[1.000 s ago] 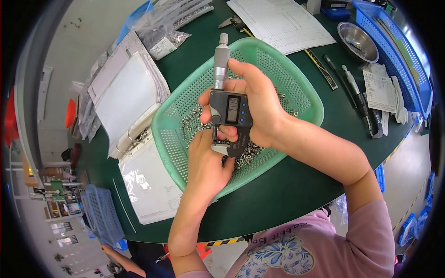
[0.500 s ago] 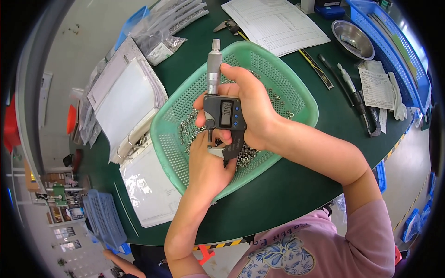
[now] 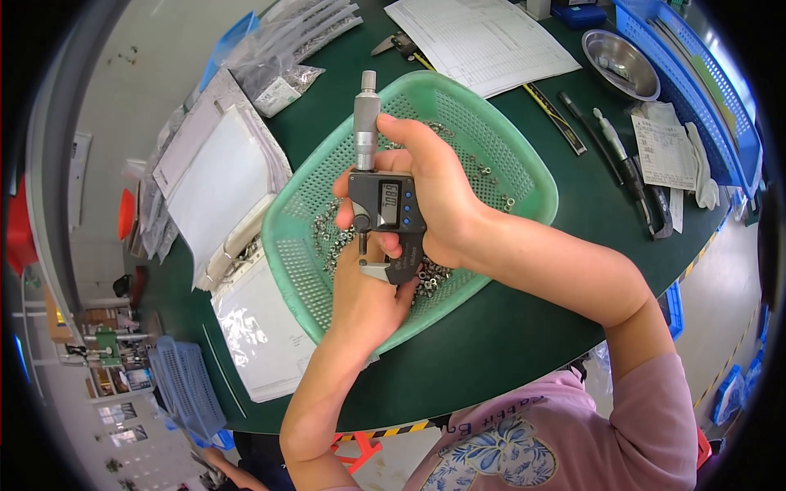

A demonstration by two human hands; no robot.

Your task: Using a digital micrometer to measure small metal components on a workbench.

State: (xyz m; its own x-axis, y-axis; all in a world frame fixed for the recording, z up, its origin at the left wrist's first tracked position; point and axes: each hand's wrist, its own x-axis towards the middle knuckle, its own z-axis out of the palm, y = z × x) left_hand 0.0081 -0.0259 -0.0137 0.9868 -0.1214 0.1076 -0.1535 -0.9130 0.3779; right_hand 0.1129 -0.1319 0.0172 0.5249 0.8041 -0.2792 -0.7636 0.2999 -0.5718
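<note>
A digital micrometer [image 3: 399, 245] with a grey metal thimble is gripped in my right hand [image 3: 438, 184]. Its thimble points away from me, and my thumb rests along it. The small screen and blue buttons face up. Under the micrometer frame, my left hand [image 3: 364, 295] reaches into the green perforated basket [image 3: 286, 282]. Its fingers are hidden by the micrometer and my right hand, so whether they hold a piece cannot be seen. Small metal nut-like parts [image 3: 434, 278] lie loose across the basket floor. The gap between the micrometer's measuring faces sits right over my left hand.
Left of the basket lies an open binder [image 3: 217, 168] of papers, with bagged parts [image 3: 282, 90] beyond it. Printed sheets [image 3: 483, 41] and a caliper [image 3: 393, 45] are at the far side. A metal bowl [image 3: 620, 65], another micrometer [image 3: 622, 155] and a blue basket [image 3: 696, 98] stand right.
My right hand and the micrometer have shifted slightly left. The reading on the screen has changed. My left forearm has moved a little left too.
</note>
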